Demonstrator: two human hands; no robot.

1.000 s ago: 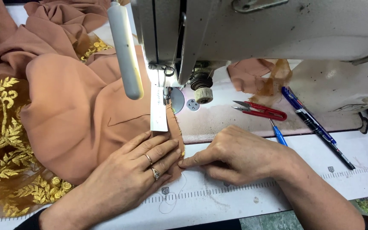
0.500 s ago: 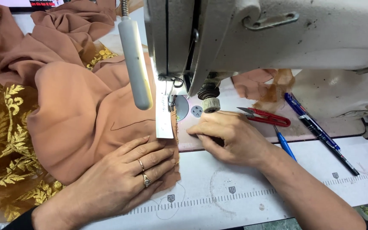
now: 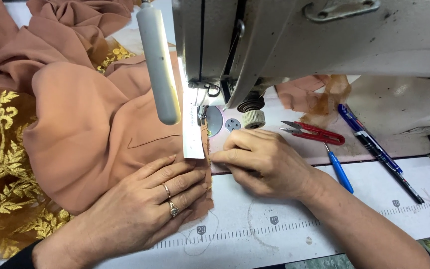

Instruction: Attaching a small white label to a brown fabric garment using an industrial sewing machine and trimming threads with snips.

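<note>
My left hand [image 3: 140, 209] lies flat on the soft peach-brown cloth [image 3: 90, 144], fingers spread and pressing it down on the white tabletop [image 3: 284, 234]. It has no grip on anything; the hand is open. Two rings sit on one finger. My right hand [image 3: 267, 162] is just to the right of the cloth edge. Its fingers are curled, and the thumb and first finger are pinched together on the edge of the cloth, close to the needle spot of the big grey-white sewing machine [image 3: 324, 40].

The cloth lies under the machine's foot and spreads out to the left of the machine, in big folds. A narrow white paper strip [image 3: 193, 134] lies on the cloth edge, right under the machine's head and between my two hands. A thin dark line is drawn on the cloth, left of the strip.

A long white lamp tube [image 3: 159, 65] hangs down in front of the machine, on its left side, and hides part of the cloth. Left of the cloth lies see-through brown net with gold leaf stitching [image 3: 1, 169].

To the right of the machine's needle spot lie small red thread snips [image 3: 314, 133]. Past them lie a blue pen [image 3: 338, 172] and a longer dark blue and black pen [image 3: 374, 149]. A scrap of the same peach-brown cloth [image 3: 309, 97] sits behind the snips, under the machine's arm.

A printed ruler line with small number tags [image 3: 274, 224] runs along the tabletop, in front of the machine and below my hands.
</note>
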